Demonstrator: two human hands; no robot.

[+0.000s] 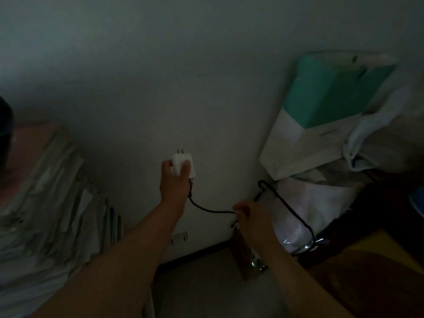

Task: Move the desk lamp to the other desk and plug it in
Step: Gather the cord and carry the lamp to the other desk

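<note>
Dim room, motion blur. White wall [206,76] fills most of the view. Left side: slumped stack of papers and books [46,191], leaning against the wall. Right side: teal-and-white paper bag [321,115] propped on plastic-wrapped bundles [309,210], piled up at a dark desk edge [367,260]. The lamp itself is not in view; only its lead shows.

Black cord [211,211] runs from the adapter, sags between the two hands, then loops up and over the plastic bundle toward the right, probably back to the lamp. Likely it is held out like this to feed slack and keep it off the clutter.

Wall socket [179,237] sits low near the skirting, below the left forearm, well apart from the plug.

Left hand [174,180] holds the white plug adapter [183,166] up near the wall, prongs pointing up, not yet inserted. Its fingers [186,167] are curled around the adapter body, thumb on the opposite side.

Right hand [250,216] pinches the cord, fingertips pressed together on it; exact finger count unclear.
</note>
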